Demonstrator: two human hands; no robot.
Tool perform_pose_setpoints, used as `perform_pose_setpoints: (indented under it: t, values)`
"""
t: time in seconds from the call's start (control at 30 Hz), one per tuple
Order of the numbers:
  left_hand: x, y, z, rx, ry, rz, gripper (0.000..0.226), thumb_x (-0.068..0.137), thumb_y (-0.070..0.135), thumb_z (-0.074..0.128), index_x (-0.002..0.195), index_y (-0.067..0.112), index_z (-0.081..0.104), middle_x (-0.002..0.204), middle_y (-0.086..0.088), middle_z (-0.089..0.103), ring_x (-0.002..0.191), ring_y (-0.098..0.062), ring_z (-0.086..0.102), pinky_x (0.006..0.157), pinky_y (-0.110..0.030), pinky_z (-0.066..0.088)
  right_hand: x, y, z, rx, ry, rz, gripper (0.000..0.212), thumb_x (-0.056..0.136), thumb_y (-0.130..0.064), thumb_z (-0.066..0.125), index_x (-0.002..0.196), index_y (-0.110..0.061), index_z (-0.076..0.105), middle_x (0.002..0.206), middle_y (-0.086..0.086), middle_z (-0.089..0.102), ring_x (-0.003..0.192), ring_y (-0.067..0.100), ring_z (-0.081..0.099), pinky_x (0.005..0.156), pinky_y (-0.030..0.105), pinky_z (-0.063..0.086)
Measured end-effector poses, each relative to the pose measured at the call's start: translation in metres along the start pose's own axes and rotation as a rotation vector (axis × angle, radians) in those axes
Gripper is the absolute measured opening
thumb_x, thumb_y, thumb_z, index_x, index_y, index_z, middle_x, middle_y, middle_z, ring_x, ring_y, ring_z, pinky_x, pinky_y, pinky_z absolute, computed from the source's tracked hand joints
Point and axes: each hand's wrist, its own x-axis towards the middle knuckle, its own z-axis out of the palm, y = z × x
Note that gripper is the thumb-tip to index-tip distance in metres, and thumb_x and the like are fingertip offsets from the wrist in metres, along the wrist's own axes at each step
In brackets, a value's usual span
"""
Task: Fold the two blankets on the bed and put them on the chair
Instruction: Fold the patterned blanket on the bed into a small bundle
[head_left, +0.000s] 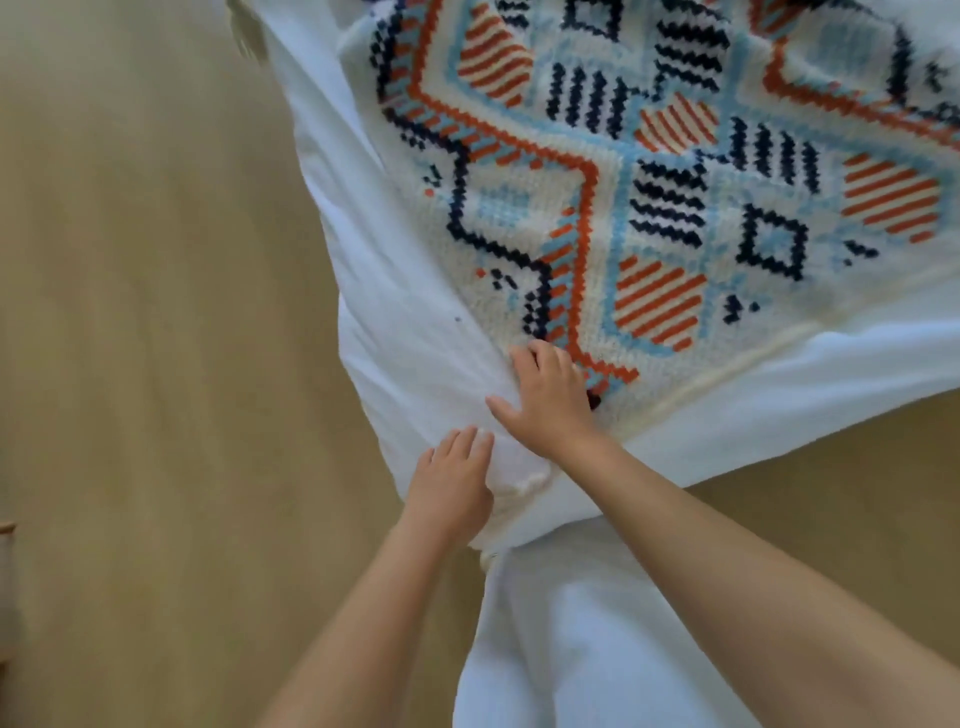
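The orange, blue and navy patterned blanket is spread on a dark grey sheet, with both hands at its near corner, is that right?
Not quite: the sheet is white, not dark grey. The head view shows the patterned blanket spread on it, with the left hand and right hand at its near corner.

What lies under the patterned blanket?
White bedding shows past the edges of the patterned blanket, so it lies on that. Anything else under its middle is covered; the right hand covers its near corner.
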Motion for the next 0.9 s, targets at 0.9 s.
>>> perform_pose_setpoints:
  t: [0.9]
  values:
    - [0.211, -0.217, -0.279, 0.257, 0.043, 0.301, 0.061, 0.09, 0.011, 0.042, 0.147, 0.016, 0.021, 0.152, -0.003, 0.026, 0.137, -0.023, 0.028, 0.108, -0.035, 0.027, 0.267, -0.17, -0.044, 0.158, 0.194, 0.396, 0.03, 0.088, -0.018, 0.047, 0.116, -0.008, 0.042, 0.118, 0.013, 0.045, 0.103, 0.029, 0.043, 0.076, 0.034, 0.037]
